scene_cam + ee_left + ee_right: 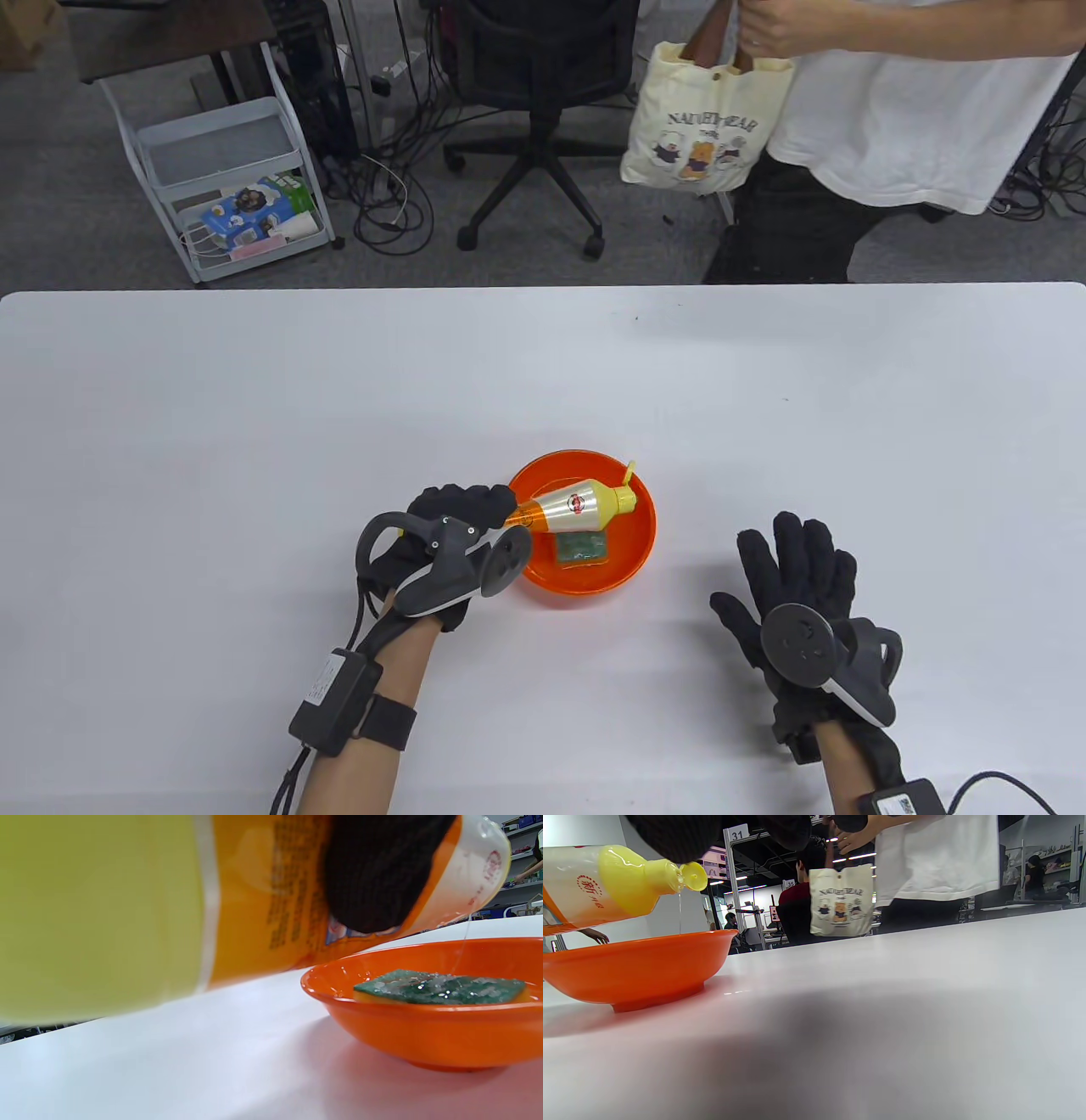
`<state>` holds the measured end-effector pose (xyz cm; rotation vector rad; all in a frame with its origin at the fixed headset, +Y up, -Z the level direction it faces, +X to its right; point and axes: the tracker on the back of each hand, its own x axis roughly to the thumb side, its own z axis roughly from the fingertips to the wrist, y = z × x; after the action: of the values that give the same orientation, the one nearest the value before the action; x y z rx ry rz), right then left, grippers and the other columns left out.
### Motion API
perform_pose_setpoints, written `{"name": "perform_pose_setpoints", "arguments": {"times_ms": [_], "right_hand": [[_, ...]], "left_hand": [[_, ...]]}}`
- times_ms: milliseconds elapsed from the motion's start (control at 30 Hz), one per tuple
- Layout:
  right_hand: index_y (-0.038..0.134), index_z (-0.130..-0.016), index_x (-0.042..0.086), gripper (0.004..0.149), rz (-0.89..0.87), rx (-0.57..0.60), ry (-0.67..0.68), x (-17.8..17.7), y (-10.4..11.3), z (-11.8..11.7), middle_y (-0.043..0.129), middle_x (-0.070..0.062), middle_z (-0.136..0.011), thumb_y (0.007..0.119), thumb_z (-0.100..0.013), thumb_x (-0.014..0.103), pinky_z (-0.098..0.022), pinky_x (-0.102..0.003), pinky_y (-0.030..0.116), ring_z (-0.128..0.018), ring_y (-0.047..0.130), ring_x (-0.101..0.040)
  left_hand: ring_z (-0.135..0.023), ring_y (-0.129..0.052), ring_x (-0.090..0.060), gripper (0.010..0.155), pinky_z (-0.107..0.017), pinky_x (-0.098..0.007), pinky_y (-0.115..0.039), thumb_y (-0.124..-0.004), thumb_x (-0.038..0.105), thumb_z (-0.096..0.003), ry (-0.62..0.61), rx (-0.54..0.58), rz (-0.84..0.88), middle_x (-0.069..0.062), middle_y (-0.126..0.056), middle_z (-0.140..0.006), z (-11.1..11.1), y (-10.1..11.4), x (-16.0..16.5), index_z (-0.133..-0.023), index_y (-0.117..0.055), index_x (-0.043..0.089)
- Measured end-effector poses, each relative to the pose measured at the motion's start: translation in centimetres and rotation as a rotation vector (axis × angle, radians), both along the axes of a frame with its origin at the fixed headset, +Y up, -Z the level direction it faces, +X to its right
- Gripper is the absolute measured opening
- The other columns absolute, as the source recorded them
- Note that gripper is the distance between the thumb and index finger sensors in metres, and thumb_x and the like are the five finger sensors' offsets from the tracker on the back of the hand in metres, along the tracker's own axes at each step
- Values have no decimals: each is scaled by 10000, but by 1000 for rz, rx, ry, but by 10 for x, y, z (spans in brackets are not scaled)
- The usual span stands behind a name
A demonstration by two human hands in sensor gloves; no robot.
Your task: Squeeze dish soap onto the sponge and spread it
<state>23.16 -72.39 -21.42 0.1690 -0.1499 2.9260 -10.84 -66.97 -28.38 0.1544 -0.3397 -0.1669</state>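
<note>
1. Two gloved hands come in at the near table edge, each with one tracker on its back. Left hand (441,543) grips the single dish soap bottle (570,508) around its orange base end; a dark fingertip (373,878) presses on the label in the left wrist view.
2. Right hand (797,594) lies flat on the white table (254,407), fingers spread and released, holding nothing, well apart from the bowl.
3. One orange bowl (642,543) sits between the hands, nearer the left. One green-topped sponge (582,548) lies inside it, wet and glistening.
4. The bottle is tilted over the bowl, yellow flip cap (683,876) open, and a thin clear stream falls into the bowl.
5. Red writing on the bottle's silver band is too small to read.
6. One cream tote bag (700,127), held by a bystander beyond the table, has bear drawings; its lettering ends in "BEAR".
</note>
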Motion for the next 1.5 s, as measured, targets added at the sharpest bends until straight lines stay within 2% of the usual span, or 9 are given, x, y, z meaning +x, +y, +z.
{"name": "perform_pose_setpoints", "arguments": {"times_ms": [667, 833, 1000, 1500], "right_hand": [[378, -1191, 178, 764, 12, 0, 4, -2, 0, 1, 219, -254, -1254, 596, -589, 595, -783, -723, 239, -1125, 196, -545], [379, -1191, 178, 761, 14, 0, 4, -3, 1, 1, 220, -255, -1254, 596, -591, 593, -785, -721, 240, -1124, 197, -547], [378, -1191, 177, 761, 12, 4, 1, -3, 1, 1, 221, -253, -1254, 596, -591, 592, -784, -721, 240, -1123, 195, -548], [380, -1190, 176, 762, 1, 19, 6, -1, 2, 2, 220, -256, -1253, 597, -590, 592, -782, -723, 241, -1122, 196, -549]], "left_hand": [[-743, -1084, -243, 543, -603, -479, -887, -941, 490, -412, 100, -6, 1, 15, -1049, -842, 25, 0, -64, -905, -839, 285], [-741, -1085, -244, 543, -602, -479, -888, -942, 489, -413, 114, -5, -5, 14, -1049, -842, 29, 1, -72, -905, -839, 284], [-742, -1084, -244, 544, -603, -478, -887, -942, 490, -412, 101, -4, -13, 15, -1049, -842, 30, 1, -66, -905, -841, 283], [-746, -1080, -239, 546, -607, -475, -884, -943, 491, -413, 43, -2, 2, 13, -1046, -844, 20, 8, -21, -907, -838, 283]]}}
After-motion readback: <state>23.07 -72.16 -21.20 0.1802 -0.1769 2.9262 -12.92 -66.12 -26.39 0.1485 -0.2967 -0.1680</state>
